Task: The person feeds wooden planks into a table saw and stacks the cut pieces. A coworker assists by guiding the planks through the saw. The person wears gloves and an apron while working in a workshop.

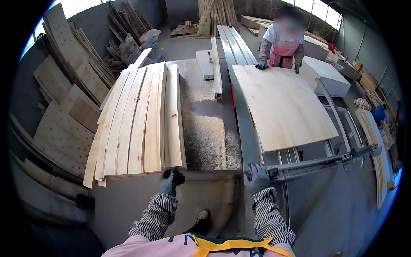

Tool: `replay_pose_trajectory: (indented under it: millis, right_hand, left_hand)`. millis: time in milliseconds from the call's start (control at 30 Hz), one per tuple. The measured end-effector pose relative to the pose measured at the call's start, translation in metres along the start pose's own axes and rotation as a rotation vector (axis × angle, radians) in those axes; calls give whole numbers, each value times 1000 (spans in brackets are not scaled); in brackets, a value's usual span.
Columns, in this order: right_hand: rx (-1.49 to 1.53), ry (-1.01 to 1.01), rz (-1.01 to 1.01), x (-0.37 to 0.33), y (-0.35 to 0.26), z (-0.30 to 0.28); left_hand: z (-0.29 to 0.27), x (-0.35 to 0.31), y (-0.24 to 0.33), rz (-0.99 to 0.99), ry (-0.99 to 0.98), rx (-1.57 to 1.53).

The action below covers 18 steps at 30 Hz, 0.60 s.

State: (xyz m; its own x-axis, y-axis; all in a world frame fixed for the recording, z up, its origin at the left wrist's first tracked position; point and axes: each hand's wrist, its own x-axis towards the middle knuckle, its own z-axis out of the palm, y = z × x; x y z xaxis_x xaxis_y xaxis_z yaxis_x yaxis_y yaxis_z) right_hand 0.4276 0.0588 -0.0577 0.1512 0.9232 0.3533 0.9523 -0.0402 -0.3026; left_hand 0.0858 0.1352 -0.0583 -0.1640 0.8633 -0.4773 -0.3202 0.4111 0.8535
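My left hand (172,180), in a grey glove with dark fingers, is loosely bent at the near end of a stack of pale wooden boards (136,124). Its fingers look apart, with nothing visible between them; whether they touch the boards is hard to tell. My right hand (257,177), gloved too, curls over the near end of a metal rail (308,166) on a sliding table saw (246,124). Past the rail, a large plywood sheet (284,107) lies on the saw's table. A co-worker (282,43) has both gloved hands at its far edge.
Sawdust (205,137) covers the saw table between the boards and the blade line. A metal fence (216,68) stands farther back. Wooden sheets (64,132) lean on the left wall. A stack of panels (327,77) is at the right. The rail's arm juts out rightward.
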Motion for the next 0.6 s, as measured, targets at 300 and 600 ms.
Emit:
replay_pose_trajectory:
  millis: [300, 600]
  right_hand:
    - [266, 24, 3, -103, -65, -2]
    - [292, -142, 312, -267, -46, -35]
  left_hand:
    - [-102, -72, -81, -411, -133, -48]
    - [-125, -176, -111, -425, -203, 156]
